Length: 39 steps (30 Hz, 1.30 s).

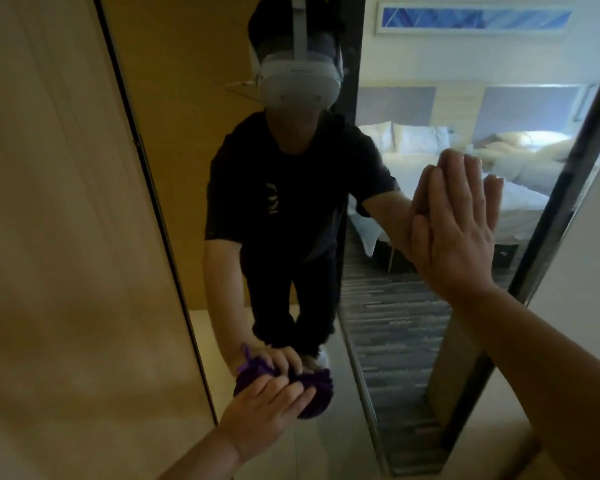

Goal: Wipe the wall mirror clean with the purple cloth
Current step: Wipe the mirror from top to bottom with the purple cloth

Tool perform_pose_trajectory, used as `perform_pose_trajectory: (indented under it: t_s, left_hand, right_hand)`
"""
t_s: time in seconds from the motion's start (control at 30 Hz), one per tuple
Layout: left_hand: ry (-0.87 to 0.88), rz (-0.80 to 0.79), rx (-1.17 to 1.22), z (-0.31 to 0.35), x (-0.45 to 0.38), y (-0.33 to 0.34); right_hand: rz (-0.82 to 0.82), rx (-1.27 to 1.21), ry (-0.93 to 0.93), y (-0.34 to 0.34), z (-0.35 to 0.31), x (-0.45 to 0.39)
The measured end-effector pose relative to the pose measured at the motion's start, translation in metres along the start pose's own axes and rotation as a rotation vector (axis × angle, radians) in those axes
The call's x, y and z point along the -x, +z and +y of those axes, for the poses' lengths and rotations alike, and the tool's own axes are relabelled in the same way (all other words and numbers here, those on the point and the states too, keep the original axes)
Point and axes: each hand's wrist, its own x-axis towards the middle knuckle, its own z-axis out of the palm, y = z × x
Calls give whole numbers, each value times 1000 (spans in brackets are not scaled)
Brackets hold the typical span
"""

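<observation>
A hotel-style bedroom shows only as a reflection: two beds with white linen, striped carpet and a blue framed picture high on the far wall, all inside a tall dark-framed wall mirror [378, 306] set between pale wood panels [66, 237].

The purple cloth [312, 393] is bunched into a wad and pressed against the glass low down, under the fingers of the left hand [267, 407]. That hand is curled over the wad, fingers bent and gripping, with a loose tail of cloth sticking up just past the knuckles. Well above and across from it, the right hand [461, 230] lies flat on the glass, fingers straight and close together, holding nothing; it meets its own reflection palm to palm, near the mirror's right frame. It looks like a brace for leaning in.

The person's reflection, in dark clothes with a grey headset, fills the glass between the two hands.

On progress, my guess is that wiping is under way in the lower part. No streaks, smears or damp track can be made out anywhere, so which areas are already cleaned cannot be told. The stretch under and around the right palm will need a pass, since bare skin on glass tends to leave prints.
</observation>
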Motion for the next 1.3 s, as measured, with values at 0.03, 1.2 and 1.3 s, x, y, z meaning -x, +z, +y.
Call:
perform_pose_trajectory:
  t_s: [0.03,1.2,1.3]
  left_hand:
    - [-12,-21,20,2,3,0]
    - [-114,84,148,68,-145,-24]
    - [-278,226,230,44,-179,-61]
  right_hand:
    - [3,8,1,1,0,-1]
    - [-59,-113,-76,-29,64,20]
    - [-114,-129,-66,-45,70,23]
